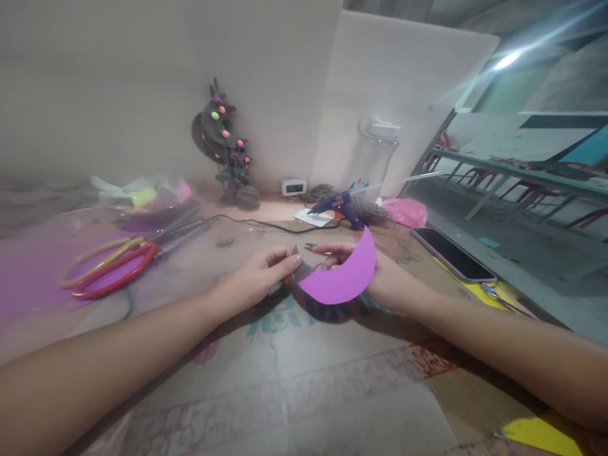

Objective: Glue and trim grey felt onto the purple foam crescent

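Observation:
Between my hands is a purple crescent cut-out (339, 282), held over the table with its curved edge toward me. A dark grey piece (304, 269) shows at its left tip. There my left hand (273, 269) pinches it between thumb and fingers. My right hand (380, 275) is behind the crescent's right half, its fingers curled around the inner edge and partly hidden. Just beyond, a dark blue glue gun (335, 204) with a clear glue stick rests near a white paper piece (313, 218).
Red-and-yellow-handled scissors (116, 266) lie left on purple sheet. A dark crescent ornament with coloured balls (221, 133) stands against the wall. At the back are a small digital clock (294, 187) and a clear bottle (375, 158). A phone (453, 254) lies at right. A black cord (270, 225) crosses the table.

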Available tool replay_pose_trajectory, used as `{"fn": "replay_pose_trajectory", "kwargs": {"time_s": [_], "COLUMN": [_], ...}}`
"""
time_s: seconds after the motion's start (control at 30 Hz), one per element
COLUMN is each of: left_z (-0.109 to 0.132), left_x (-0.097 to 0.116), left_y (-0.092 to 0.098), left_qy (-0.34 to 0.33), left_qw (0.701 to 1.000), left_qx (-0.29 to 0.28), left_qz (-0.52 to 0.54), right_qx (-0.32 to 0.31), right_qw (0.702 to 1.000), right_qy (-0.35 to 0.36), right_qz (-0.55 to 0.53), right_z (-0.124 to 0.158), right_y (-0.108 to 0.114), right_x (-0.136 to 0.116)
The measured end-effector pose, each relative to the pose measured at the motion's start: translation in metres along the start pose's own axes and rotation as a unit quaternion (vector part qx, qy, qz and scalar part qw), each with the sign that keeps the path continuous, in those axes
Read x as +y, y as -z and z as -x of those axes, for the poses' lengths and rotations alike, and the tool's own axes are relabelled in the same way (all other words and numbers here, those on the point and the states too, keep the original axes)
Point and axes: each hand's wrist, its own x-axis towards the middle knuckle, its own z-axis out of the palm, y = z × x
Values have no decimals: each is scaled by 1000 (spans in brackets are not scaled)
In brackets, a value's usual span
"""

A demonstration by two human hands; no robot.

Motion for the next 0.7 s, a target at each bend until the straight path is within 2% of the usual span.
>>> {"fn": "replay_pose_trajectory", "kwargs": {"time_s": [0.2, 0.37, 0.5, 0.7], "left_z": [0, 1, 2, 2], "left_x": [1, 1, 2, 5], "left_y": [0, 1, 0, -1], "left_qy": [-18, -12, -6, -23], "left_qw": [1000, 1000, 1000, 999], "left_qx": [5, 0, -9, -33], "left_qz": [-24, -25, -16, -36], "right_qx": [50, 29, 36, 44], "right_qw": [999, 997, 992, 993], "right_qy": [2, 8, 27, 20], "right_qz": [-11, 67, 116, 107], "right_z": [-5, -6, -5, -6], "right_y": [6, 7, 4, 1], "right_x": [13, 7, 2, 4]}}
